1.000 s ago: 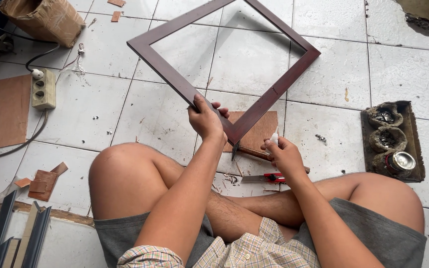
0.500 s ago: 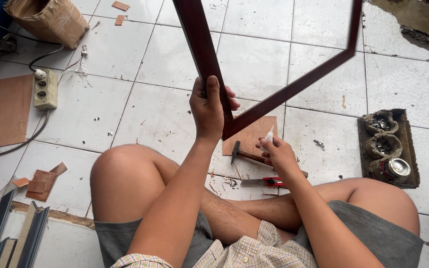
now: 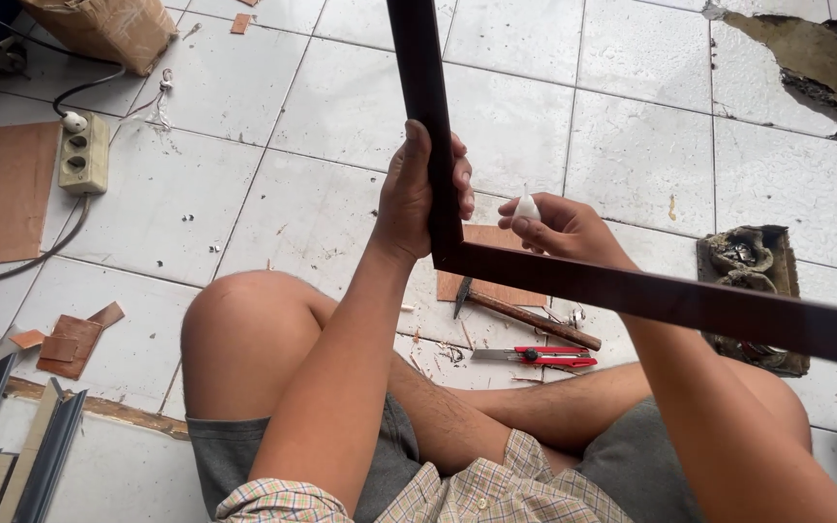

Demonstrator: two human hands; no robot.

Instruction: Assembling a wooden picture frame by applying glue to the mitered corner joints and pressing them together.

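My left hand (image 3: 417,194) grips the dark brown wooden frame (image 3: 632,295) at its near corner and holds it raised off the floor, one side running up out of view, the other toward the right edge. My right hand (image 3: 559,228) is just behind that corner and pinches a small white tube (image 3: 527,205) with its tip pointing up. I sit cross-legged on white floor tiles. Under the frame lie a hammer (image 3: 525,315) and a red utility knife (image 3: 540,356) on a brown board.
A power strip (image 3: 84,153) with cables lies at left beside a brown sheet (image 3: 2,194). A wooden block holding small tins (image 3: 748,266) is at right. Frame mouldings (image 3: 12,436) lean at lower left. Broken tile shows at top right.
The frame lay flat on the floor, then my left hand lifted and tilted it up toward me. My right hand rose from the floor to the frame's corner with the tube.
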